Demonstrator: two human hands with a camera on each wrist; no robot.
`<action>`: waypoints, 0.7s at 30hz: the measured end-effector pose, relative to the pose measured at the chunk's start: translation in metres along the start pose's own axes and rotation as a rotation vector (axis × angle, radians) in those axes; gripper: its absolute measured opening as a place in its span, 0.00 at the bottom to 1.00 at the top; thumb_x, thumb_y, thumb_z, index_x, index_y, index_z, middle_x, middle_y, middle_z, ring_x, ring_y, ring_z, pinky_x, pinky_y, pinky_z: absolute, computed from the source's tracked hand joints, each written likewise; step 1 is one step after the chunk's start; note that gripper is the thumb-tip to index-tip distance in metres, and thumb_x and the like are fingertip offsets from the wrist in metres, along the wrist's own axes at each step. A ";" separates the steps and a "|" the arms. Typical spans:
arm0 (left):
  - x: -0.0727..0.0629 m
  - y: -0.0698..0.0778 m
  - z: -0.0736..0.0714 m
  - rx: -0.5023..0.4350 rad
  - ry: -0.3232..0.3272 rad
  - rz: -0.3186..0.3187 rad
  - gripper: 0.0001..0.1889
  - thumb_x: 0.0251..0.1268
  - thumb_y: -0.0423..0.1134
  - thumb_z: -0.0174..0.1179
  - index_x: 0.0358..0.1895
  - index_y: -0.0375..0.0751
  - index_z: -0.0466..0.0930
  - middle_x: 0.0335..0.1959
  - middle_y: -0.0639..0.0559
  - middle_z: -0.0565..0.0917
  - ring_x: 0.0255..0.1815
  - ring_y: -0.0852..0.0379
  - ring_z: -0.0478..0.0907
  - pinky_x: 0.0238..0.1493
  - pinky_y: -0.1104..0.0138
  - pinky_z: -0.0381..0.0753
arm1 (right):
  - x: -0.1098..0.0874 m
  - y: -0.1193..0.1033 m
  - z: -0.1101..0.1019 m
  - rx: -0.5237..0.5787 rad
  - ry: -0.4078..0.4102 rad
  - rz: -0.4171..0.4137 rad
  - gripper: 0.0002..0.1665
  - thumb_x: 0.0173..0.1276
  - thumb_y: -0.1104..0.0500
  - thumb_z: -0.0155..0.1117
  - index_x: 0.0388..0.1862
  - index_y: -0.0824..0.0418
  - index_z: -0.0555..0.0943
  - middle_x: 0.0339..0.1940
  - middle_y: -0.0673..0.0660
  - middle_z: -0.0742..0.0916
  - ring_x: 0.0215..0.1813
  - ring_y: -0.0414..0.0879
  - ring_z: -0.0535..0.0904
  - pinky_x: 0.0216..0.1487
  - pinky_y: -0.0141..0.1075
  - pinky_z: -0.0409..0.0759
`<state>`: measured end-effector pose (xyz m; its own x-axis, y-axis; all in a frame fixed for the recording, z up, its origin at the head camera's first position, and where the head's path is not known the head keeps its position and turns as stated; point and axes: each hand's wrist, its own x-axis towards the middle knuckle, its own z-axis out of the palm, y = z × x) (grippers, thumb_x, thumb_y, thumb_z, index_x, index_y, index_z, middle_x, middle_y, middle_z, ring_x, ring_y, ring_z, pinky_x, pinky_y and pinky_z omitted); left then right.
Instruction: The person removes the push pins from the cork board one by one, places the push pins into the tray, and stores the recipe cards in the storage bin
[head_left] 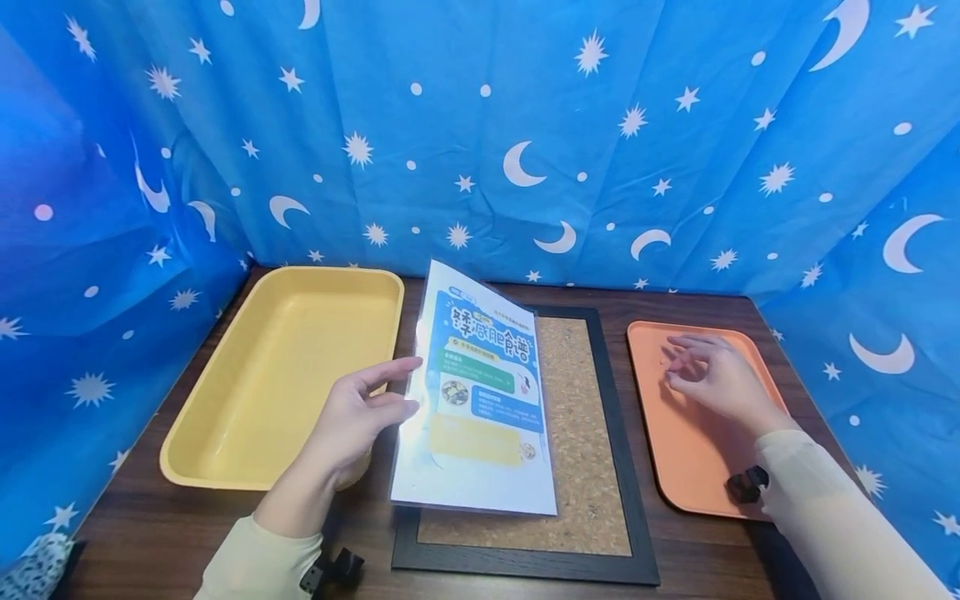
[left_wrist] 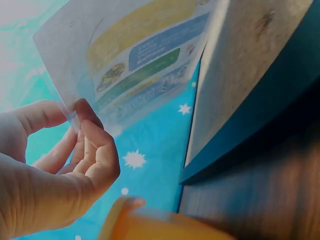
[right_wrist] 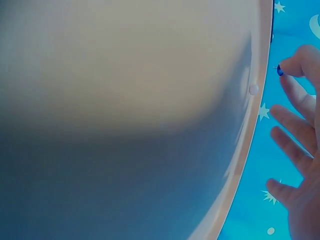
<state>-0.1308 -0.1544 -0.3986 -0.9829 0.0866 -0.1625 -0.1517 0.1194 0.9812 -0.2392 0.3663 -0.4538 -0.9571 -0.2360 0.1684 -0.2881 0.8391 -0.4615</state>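
My left hand [head_left: 352, 421] pinches the left edge of a laminated sheet [head_left: 487, 483] printed with coloured blocks and Chinese writing. The sheet is tilted up over a cork board [head_left: 585, 433] with a black frame, and hides the board's left part. In the left wrist view, thumb and fingers of the left hand [left_wrist: 75, 150] grip the clear plastic border. Over the orange tray [head_left: 690, 467] is my right hand [head_left: 720, 379]. The right wrist view shows its thumb and index finger pinching a small blue pin [right_wrist: 280, 70], largely covered by the fingertips; the other fingers are spread.
A deep yellow bin [head_left: 300, 350] stands left of the board on the dark wooden table [head_left: 360, 533]. Blue cloth [head_left: 465, 125] with moons and stars hangs behind and at both sides. A small whitish spot [right_wrist: 253, 90] shows at the tray's edge.
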 end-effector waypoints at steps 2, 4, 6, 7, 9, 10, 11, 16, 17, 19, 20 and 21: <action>0.000 0.004 -0.007 -0.032 -0.011 -0.010 0.27 0.68 0.33 0.66 0.70 0.52 0.78 0.67 0.47 0.79 0.54 0.50 0.88 0.53 0.67 0.86 | -0.002 0.001 -0.002 -0.005 -0.004 0.006 0.08 0.59 0.61 0.78 0.30 0.56 0.85 0.70 0.70 0.80 0.72 0.71 0.68 0.69 0.73 0.63; -0.001 0.007 -0.016 -0.032 -0.007 -0.013 0.28 0.69 0.34 0.67 0.71 0.51 0.77 0.68 0.46 0.78 0.56 0.50 0.88 0.55 0.67 0.86 | -0.003 0.002 -0.005 -0.013 -0.010 0.010 0.08 0.59 0.60 0.79 0.30 0.56 0.85 0.70 0.70 0.80 0.73 0.71 0.68 0.69 0.73 0.63; -0.002 0.011 -0.025 -0.032 0.007 -0.018 0.29 0.69 0.35 0.67 0.72 0.50 0.76 0.69 0.45 0.77 0.56 0.50 0.87 0.54 0.66 0.87 | -0.004 0.002 -0.007 -0.013 -0.019 0.013 0.08 0.59 0.61 0.79 0.29 0.55 0.85 0.70 0.71 0.79 0.73 0.72 0.67 0.70 0.73 0.61; -0.002 0.013 -0.030 -0.028 0.017 -0.023 0.29 0.69 0.36 0.68 0.73 0.50 0.75 0.69 0.46 0.77 0.57 0.51 0.86 0.54 0.66 0.86 | -0.004 0.003 -0.008 -0.014 -0.028 0.012 0.08 0.59 0.61 0.79 0.29 0.55 0.85 0.71 0.72 0.78 0.74 0.73 0.66 0.70 0.74 0.60; -0.003 0.016 -0.040 -0.015 0.040 -0.036 0.31 0.68 0.38 0.69 0.74 0.50 0.74 0.70 0.48 0.76 0.58 0.52 0.85 0.54 0.67 0.86 | -0.005 0.003 -0.010 -0.008 -0.045 0.019 0.08 0.58 0.61 0.79 0.29 0.55 0.85 0.72 0.73 0.77 0.75 0.74 0.65 0.71 0.75 0.57; -0.004 0.017 -0.045 -0.014 0.050 -0.044 0.32 0.68 0.40 0.69 0.74 0.50 0.73 0.71 0.48 0.75 0.58 0.53 0.84 0.54 0.68 0.86 | -0.005 0.003 -0.011 -0.004 -0.056 0.025 0.07 0.58 0.61 0.79 0.28 0.54 0.86 0.72 0.73 0.77 0.75 0.75 0.64 0.72 0.76 0.55; -0.005 0.018 -0.051 -0.015 0.055 -0.052 0.33 0.68 0.42 0.70 0.75 0.50 0.72 0.72 0.49 0.74 0.58 0.53 0.84 0.54 0.68 0.86 | -0.006 0.004 -0.011 -0.002 -0.067 0.031 0.07 0.58 0.61 0.79 0.28 0.54 0.86 0.73 0.74 0.76 0.76 0.75 0.63 0.72 0.76 0.53; -0.011 0.020 -0.078 -0.040 0.076 -0.086 0.40 0.62 0.50 0.74 0.78 0.52 0.69 0.74 0.50 0.70 0.58 0.56 0.84 0.57 0.68 0.84 | -0.007 0.005 -0.011 -0.027 -0.137 0.061 0.06 0.59 0.58 0.79 0.30 0.53 0.88 0.75 0.72 0.74 0.79 0.74 0.60 0.77 0.74 0.45; -0.011 0.020 -0.083 -0.050 0.081 -0.091 0.41 0.61 0.51 0.74 0.78 0.53 0.69 0.74 0.51 0.70 0.58 0.56 0.84 0.58 0.68 0.84 | -0.008 0.005 -0.011 -0.037 -0.147 0.066 0.06 0.59 0.57 0.79 0.30 0.52 0.88 0.75 0.72 0.74 0.79 0.74 0.59 0.77 0.74 0.44; -0.013 0.020 -0.095 -0.071 0.097 -0.091 0.42 0.60 0.50 0.75 0.78 0.54 0.69 0.72 0.53 0.71 0.57 0.58 0.84 0.57 0.68 0.84 | -0.008 0.006 -0.011 -0.051 -0.163 0.078 0.05 0.59 0.57 0.79 0.30 0.52 0.88 0.75 0.72 0.74 0.79 0.74 0.59 0.78 0.73 0.41; -0.014 0.020 -0.102 -0.085 0.106 -0.086 0.42 0.60 0.49 0.75 0.78 0.54 0.69 0.70 0.54 0.72 0.56 0.59 0.84 0.56 0.68 0.84 | -0.008 0.006 -0.012 -0.051 -0.167 0.086 0.05 0.59 0.57 0.79 0.31 0.53 0.88 0.75 0.72 0.73 0.80 0.74 0.58 0.78 0.73 0.40; -0.014 0.020 -0.109 -0.101 0.115 -0.081 0.41 0.61 0.48 0.75 0.78 0.54 0.69 0.69 0.56 0.73 0.55 0.60 0.84 0.55 0.69 0.85 | -0.008 0.006 -0.013 -0.052 -0.168 0.094 0.06 0.59 0.56 0.79 0.31 0.53 0.88 0.76 0.72 0.73 0.80 0.74 0.58 0.78 0.73 0.40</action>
<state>-0.1312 -0.2606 -0.3655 -0.9717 -0.0332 -0.2337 -0.2345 0.0214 0.9719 -0.2328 0.3794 -0.4469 -0.9727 -0.2308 -0.0233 -0.1996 0.8842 -0.4222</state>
